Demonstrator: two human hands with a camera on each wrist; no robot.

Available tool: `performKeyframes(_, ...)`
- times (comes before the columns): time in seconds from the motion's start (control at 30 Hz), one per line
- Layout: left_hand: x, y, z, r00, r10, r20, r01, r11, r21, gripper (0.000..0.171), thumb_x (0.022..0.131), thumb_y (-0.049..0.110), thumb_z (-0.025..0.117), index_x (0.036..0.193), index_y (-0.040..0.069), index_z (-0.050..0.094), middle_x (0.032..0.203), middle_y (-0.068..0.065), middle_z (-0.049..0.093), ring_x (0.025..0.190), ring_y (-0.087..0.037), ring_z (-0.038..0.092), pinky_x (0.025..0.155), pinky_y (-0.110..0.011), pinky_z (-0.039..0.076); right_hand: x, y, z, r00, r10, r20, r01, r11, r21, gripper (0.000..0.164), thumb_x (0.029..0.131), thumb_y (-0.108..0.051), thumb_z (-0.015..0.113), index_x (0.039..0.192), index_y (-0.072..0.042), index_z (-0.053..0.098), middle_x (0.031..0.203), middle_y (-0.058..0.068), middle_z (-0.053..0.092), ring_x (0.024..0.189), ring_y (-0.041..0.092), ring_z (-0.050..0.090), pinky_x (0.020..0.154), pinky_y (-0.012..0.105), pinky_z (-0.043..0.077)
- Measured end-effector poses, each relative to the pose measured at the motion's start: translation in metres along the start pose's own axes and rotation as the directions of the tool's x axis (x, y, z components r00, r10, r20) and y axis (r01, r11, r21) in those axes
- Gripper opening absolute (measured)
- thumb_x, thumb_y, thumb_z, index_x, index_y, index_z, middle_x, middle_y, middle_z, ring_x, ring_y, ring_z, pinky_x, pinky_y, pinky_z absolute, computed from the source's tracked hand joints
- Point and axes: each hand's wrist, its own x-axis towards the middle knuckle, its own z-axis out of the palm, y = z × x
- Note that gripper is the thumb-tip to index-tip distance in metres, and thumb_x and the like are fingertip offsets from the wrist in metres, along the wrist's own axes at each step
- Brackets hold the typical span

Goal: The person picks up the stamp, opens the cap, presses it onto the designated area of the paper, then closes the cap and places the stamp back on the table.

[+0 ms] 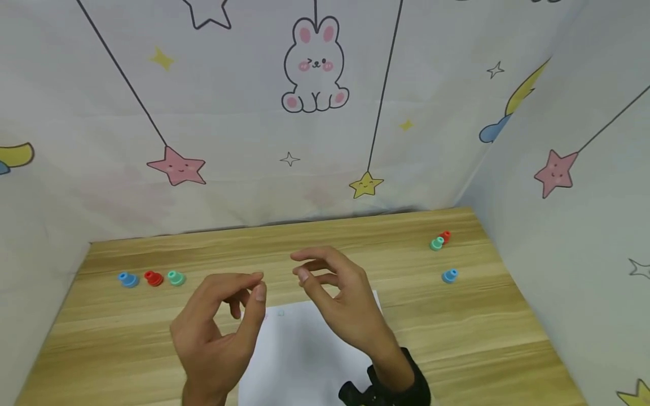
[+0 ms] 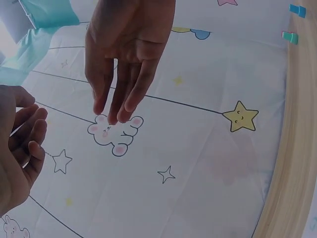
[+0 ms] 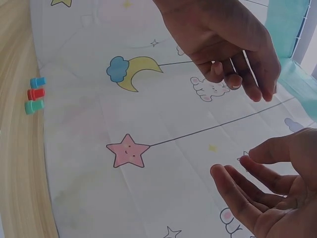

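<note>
Both hands hover in the air, apart from each other, over a white sheet of paper (image 1: 299,361). My left hand (image 1: 215,332) has loosely bent fingers, with thumb and index fingertips close together and nothing between them. Opposite it, my right hand (image 1: 347,304) also has relaxed, bent fingers and holds nothing. Faint small marks (image 1: 281,313) show near the sheet's upper left corner. Left of the hands, a blue peg-shaped piece (image 1: 128,279), a red one (image 1: 153,278) and a green one (image 1: 176,278) stand in a row.
At the back right of the wooden table (image 1: 482,332) are another green piece (image 1: 437,243), a red piece (image 1: 446,236) right behind it, and a blue piece (image 1: 449,276) nearer. A white cloth (image 1: 244,124) with cartoon prints rises behind the table. The right wrist wears a black strap (image 1: 418,378).
</note>
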Motion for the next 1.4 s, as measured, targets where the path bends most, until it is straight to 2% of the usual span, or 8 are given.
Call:
performKeyframes(0.17,-0.002,-0.001,0.003,0.999,0.035,-0.039,-0.037,0.998,-0.044,0.007,0.078,-0.009,0.068,0.080,-0.015,0.067,0.071,-0.015,0.064,0.060,-0.012,0.049,0.053,-0.017,0.032,-0.001,0.000,0.000,1.000,-0.022,-0.006,0.022,1.000,-0.010,0.026,0.096,-0.015,0.061,0.121,-0.021,0.062,0.122,-0.006,0.062,0.104,0.015,0.065,0.083,0.031,0.057)
performKeyframes(0.37,-0.004,-0.003,0.002,0.997,0.055,-0.048,-0.057,0.998,-0.031,0.007,0.078,-0.008,0.068,0.080,-0.015,0.067,0.069,-0.014,0.063,0.059,-0.012,0.048,0.052,-0.016,0.031,0.000,0.001,0.001,0.999,-0.036,-0.004,0.036,0.999,0.003,0.026,0.096,-0.013,0.060,0.121,-0.021,0.062,0.121,-0.005,0.062,0.104,0.016,0.065,0.082,0.032,0.057)
performKeyframes(0.7,-0.003,-0.002,-0.001,0.996,0.070,-0.059,-0.071,0.997,-0.021,0.008,0.079,-0.007,0.069,0.079,-0.015,0.066,0.068,-0.014,0.062,0.059,-0.012,0.047,0.052,-0.016,0.031,0.002,-0.003,0.002,1.000,-0.026,-0.003,0.026,0.999,-0.026,0.027,0.096,-0.012,0.060,0.120,-0.023,0.062,0.121,-0.004,0.063,0.105,0.015,0.065,0.082,0.032,0.057)
performKeyframes(0.93,-0.004,-0.002,-0.001,0.994,0.073,-0.087,-0.076,0.996,-0.040,0.008,0.078,-0.009,0.068,0.078,-0.016,0.066,0.067,-0.015,0.063,0.058,-0.012,0.047,0.052,-0.016,0.030,0.003,0.006,-0.002,0.999,-0.024,-0.023,0.023,0.999,-0.048,0.025,0.097,-0.015,0.060,0.121,-0.022,0.062,0.121,-0.008,0.062,0.103,0.014,0.066,0.083,0.031,0.056)
performKeyframes(1.13,-0.007,-0.002,-0.002,0.992,0.055,-0.117,-0.062,0.997,-0.051,0.004,0.076,-0.013,0.067,0.078,-0.016,0.066,0.065,-0.014,0.062,0.058,-0.011,0.047,0.052,-0.016,0.030,0.007,0.011,-0.017,0.998,-0.022,-0.062,0.014,0.992,-0.128,0.025,0.097,-0.019,0.060,0.122,-0.018,0.062,0.120,-0.006,0.063,0.104,0.012,0.064,0.085,0.029,0.055)
performKeyframes(1.4,-0.007,0.000,-0.002,0.991,0.055,-0.120,-0.061,0.997,-0.051,0.004,0.076,-0.013,0.065,0.078,-0.016,0.067,0.064,-0.013,0.061,0.058,-0.011,0.046,0.052,-0.016,0.030,0.018,0.026,-0.060,0.983,-0.050,-0.175,-0.006,0.952,-0.306,0.025,0.097,-0.026,0.059,0.122,-0.023,0.062,0.116,-0.009,0.063,0.101,0.010,0.066,0.083,0.027,0.056)
